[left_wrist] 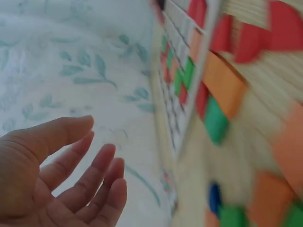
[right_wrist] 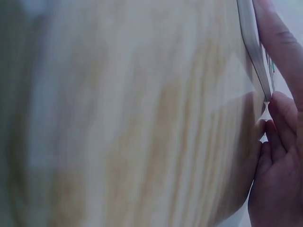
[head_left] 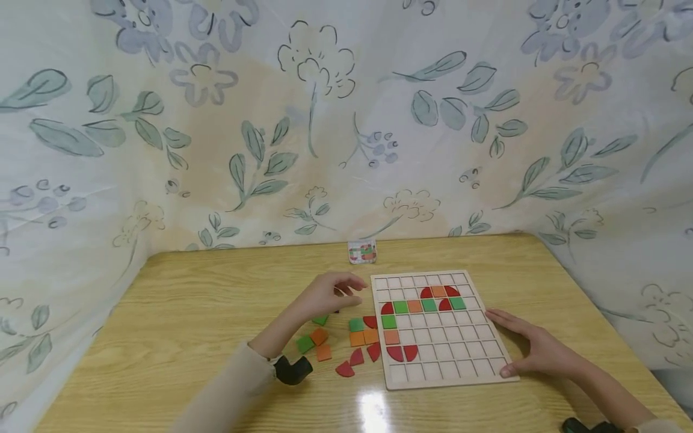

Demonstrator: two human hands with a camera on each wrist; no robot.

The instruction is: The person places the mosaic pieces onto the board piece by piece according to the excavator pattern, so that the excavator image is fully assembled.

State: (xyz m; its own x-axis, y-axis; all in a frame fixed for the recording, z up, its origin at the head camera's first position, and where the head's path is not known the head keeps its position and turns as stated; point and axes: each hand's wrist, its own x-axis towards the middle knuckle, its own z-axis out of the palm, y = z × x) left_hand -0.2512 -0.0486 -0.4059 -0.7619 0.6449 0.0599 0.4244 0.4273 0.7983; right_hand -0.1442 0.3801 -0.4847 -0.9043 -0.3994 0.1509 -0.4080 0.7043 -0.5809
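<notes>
A pale wooden grid board (head_left: 433,346) lies on the table with red quarter-circle pieces and green and orange squares in some of its cells. My left hand (head_left: 332,294) hovers just left of the board, its fingers loosely bent with nothing held; the left wrist view shows the same bare palm and fingers (left_wrist: 106,177). Along the board's right edge rests my right hand (head_left: 533,349), thumb at the near corner and fingers stretched out by the side. In the right wrist view the right thumb (right_wrist: 281,42) lies against the board's rim (right_wrist: 253,40).
Between the left forearm and the board lie loose pieces: red quarter-circles (head_left: 344,369), orange squares (head_left: 323,352) and green squares (head_left: 305,344). A small printed pattern card (head_left: 362,252) stands at the table's back edge, before a floral cloth (head_left: 346,132).
</notes>
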